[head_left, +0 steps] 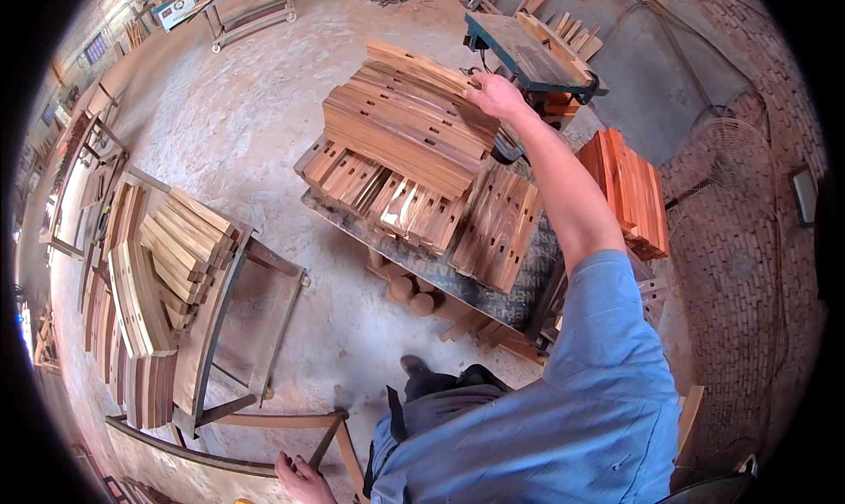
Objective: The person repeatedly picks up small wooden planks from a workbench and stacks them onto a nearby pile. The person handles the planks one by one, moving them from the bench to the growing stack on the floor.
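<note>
My right hand (498, 97) reaches forward and grips the right end of a wooden slat (409, 65) at the far side of a stack. The thumb and some fingertips are partly hidden. Nearer to me, more slotted wooden slats (405, 125) lie side by side, forming the top layer. Shorter slotted boards (497, 227) make up the layer below, on a dark-topped table (422, 262). Low at the lower edge, my left hand (302, 479) hangs beside a wooden frame (273, 420), its fingers loosely apart and holding nothing visible.
On the left, a rack (216, 337) carries stacked pale slats (185, 240). Beyond the stack stands a machine with a flat top (528, 51). Reddish boards (623, 196) are piled to the right, near a standing fan (726, 161) and a brick wall (739, 328).
</note>
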A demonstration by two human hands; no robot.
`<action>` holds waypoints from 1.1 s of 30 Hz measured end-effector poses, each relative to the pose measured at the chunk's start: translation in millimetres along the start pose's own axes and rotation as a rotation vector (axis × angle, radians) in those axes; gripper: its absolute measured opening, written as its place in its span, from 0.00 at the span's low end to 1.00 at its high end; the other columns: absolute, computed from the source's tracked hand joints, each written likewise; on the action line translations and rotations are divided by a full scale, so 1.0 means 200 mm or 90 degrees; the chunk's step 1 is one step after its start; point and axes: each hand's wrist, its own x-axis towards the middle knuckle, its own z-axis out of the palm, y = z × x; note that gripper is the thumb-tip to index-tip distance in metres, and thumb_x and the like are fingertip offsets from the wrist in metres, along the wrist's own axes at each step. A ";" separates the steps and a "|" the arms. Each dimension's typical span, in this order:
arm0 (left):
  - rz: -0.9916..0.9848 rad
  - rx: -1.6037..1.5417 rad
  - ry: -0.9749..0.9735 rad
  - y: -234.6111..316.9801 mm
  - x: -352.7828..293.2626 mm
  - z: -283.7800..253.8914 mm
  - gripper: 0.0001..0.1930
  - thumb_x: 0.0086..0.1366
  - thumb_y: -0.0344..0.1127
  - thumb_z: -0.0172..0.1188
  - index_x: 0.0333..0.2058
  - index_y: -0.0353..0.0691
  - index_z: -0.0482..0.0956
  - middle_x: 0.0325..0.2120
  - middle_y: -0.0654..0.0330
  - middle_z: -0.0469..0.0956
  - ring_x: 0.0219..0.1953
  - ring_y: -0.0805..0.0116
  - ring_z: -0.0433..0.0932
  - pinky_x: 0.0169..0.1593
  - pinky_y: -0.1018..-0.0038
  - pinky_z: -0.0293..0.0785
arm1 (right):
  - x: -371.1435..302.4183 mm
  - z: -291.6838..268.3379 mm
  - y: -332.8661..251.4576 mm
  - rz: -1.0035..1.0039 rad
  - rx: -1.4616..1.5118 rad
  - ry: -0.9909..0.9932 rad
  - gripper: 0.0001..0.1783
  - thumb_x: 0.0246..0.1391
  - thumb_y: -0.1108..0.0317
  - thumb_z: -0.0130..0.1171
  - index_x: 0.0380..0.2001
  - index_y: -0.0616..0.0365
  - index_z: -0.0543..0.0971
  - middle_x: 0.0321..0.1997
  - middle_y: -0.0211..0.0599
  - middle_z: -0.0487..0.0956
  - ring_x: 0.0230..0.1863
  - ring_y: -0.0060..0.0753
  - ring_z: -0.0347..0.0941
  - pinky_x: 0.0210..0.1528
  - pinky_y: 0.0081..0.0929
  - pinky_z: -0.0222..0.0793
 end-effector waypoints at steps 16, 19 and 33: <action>-0.091 0.134 -0.104 0.29 0.08 -0.03 0.21 0.68 0.42 0.58 0.51 0.29 0.76 0.45 0.40 0.78 0.49 0.44 0.77 0.55 0.57 0.72 | 0.15 0.15 0.07 -0.013 0.026 -0.048 0.27 0.52 0.51 0.61 0.46 0.64 0.79 0.48 0.57 0.79 0.53 0.56 0.75 0.55 0.43 0.70; 0.017 0.086 -0.050 0.05 0.05 0.06 0.15 0.66 0.28 0.55 0.50 0.28 0.73 0.42 0.45 0.77 0.42 0.51 0.77 0.46 0.62 0.74 | 0.14 0.16 0.06 -0.013 0.030 -0.022 0.28 0.53 0.52 0.61 0.47 0.65 0.78 0.47 0.58 0.79 0.52 0.56 0.75 0.54 0.40 0.70; -0.028 0.054 -0.024 -0.19 -0.10 0.03 0.17 0.66 0.30 0.56 0.52 0.30 0.73 0.44 0.42 0.77 0.45 0.46 0.77 0.49 0.59 0.75 | 0.13 -0.07 -0.19 -0.005 0.119 0.108 0.34 0.57 0.50 0.58 0.60 0.63 0.72 0.63 0.50 0.73 0.65 0.48 0.67 0.66 0.40 0.63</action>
